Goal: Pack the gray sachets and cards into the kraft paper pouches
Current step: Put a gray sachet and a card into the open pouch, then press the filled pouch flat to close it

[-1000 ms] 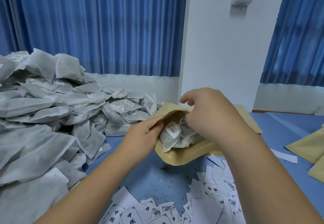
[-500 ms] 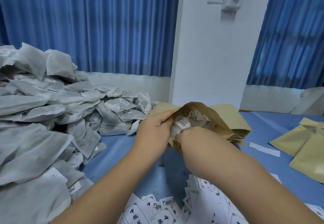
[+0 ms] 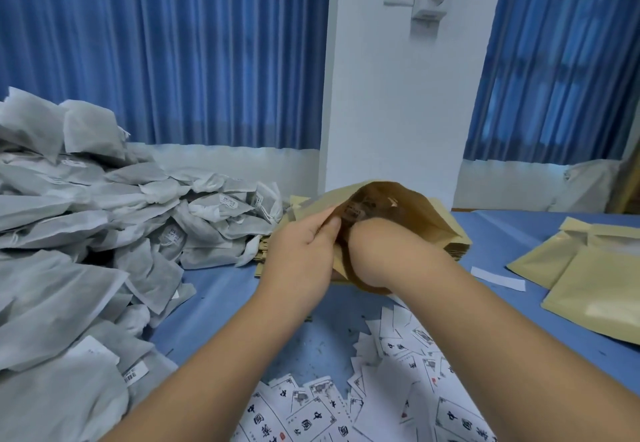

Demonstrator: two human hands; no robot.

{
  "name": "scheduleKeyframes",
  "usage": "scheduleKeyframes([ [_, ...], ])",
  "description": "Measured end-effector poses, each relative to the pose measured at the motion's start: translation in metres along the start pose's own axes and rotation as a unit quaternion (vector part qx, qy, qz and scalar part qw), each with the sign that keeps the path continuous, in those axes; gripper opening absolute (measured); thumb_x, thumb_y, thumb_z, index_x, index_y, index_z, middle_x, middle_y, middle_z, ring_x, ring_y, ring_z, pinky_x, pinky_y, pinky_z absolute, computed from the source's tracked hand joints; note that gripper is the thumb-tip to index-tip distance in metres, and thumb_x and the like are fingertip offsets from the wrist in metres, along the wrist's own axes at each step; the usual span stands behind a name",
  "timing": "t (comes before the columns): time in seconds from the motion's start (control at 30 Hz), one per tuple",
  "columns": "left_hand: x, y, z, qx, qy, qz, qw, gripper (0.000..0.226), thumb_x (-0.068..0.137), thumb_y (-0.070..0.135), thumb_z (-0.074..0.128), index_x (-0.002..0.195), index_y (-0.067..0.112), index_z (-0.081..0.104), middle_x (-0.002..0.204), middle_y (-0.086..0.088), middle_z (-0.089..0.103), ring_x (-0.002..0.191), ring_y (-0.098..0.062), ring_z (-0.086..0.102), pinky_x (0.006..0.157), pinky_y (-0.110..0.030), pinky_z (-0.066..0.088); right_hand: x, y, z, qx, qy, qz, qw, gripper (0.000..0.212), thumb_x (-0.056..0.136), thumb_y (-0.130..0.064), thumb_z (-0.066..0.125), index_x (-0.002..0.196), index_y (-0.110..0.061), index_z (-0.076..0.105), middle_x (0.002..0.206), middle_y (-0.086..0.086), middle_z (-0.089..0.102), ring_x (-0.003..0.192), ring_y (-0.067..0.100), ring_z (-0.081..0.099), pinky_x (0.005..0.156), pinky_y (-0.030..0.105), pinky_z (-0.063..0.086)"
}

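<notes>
Right hand sank wrist-deep into pouch; left hand pinches rim.

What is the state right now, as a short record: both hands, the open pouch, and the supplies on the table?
left hand: pinches the rim of the open brown kraft paper pouch
right hand: reaches inside that pouch; fingers hidden
sachets: big pile of gray fabric sachets, left side of blue table
cards: white printed paper cards scattered in front
other pouches: tan kraft pouches lying at right
</notes>
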State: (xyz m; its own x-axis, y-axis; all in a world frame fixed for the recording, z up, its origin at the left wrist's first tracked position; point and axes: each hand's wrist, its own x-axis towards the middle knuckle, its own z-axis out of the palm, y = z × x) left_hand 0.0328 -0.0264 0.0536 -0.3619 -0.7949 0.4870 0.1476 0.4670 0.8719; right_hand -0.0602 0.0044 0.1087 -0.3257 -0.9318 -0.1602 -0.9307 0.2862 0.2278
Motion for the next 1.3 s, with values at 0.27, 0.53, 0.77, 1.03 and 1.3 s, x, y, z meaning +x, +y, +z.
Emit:
scheduleKeyframes([
  [0.27,0.001,-0.007,-0.007,0.032,0.030,0.031,0.999,0.038,0.100,0.012,0.045,0.096,0.040,0.071,0.071,0.025,0.066,0.073,0.002,0.059,0.070,-0.012,0.045,-0.028,0.014,0.018,0.094,0.219,-0.160,0.958,0.034,0.083,0.003,0.047,0.106,-0.015,0.064,0.105,0.002,0.060,0.099,0.020,0.055,0.085,0.033,0.046],
  [0.53,-0.003,-0.007,-0.006,0.032,-0.002,0.027,0.999,0.035,0.100,0.010,0.046,0.106,0.031,0.072,0.065,0.027,0.064,0.061,0.010,0.059,0.054,-0.005,0.044,-0.085,0.041,0.102,0.227,0.296,-0.253,0.893,0.039,0.083,-0.001,0.046,0.103,-0.022,0.072,0.092,-0.011,0.059,0.087,0.005,0.053,0.073,0.025,0.046],
  [0.77,-0.003,-0.008,-0.005,0.061,-0.023,0.000,0.998,0.037,0.095,0.017,0.052,0.100,0.049,0.069,0.092,0.015,0.073,0.089,-0.014,0.071,0.082,-0.041,0.058,-0.079,0.046,0.148,0.174,0.156,-0.275,0.932,0.066,0.080,0.003,0.045,0.135,-0.033,0.051,0.139,-0.018,0.041,0.129,0.002,0.032,0.106,0.024,0.026],
  [1.03,-0.002,-0.005,-0.007,0.087,-0.044,-0.031,0.995,0.036,0.090,0.011,0.052,0.110,0.039,0.063,0.104,0.002,0.070,0.080,-0.021,0.072,0.073,-0.041,0.061,-0.085,0.047,0.155,0.219,0.177,-0.229,0.932,0.046,0.087,-0.009,0.043,0.120,-0.040,0.054,0.121,-0.027,0.039,0.115,0.014,0.040,0.097,0.028,0.038],
  [1.3,-0.002,-0.002,-0.007,0.171,-0.071,-0.032,0.982,0.034,0.089,0.014,0.053,0.108,0.043,0.056,0.099,0.029,0.050,0.069,-0.018,0.069,0.069,-0.041,0.060,-0.089,0.052,0.142,0.227,0.226,-0.202,0.925,0.011,0.086,-0.025,0.064,0.096,-0.031,0.063,0.103,-0.020,0.048,0.100,0.008,0.046,0.092,0.025,0.037],
])
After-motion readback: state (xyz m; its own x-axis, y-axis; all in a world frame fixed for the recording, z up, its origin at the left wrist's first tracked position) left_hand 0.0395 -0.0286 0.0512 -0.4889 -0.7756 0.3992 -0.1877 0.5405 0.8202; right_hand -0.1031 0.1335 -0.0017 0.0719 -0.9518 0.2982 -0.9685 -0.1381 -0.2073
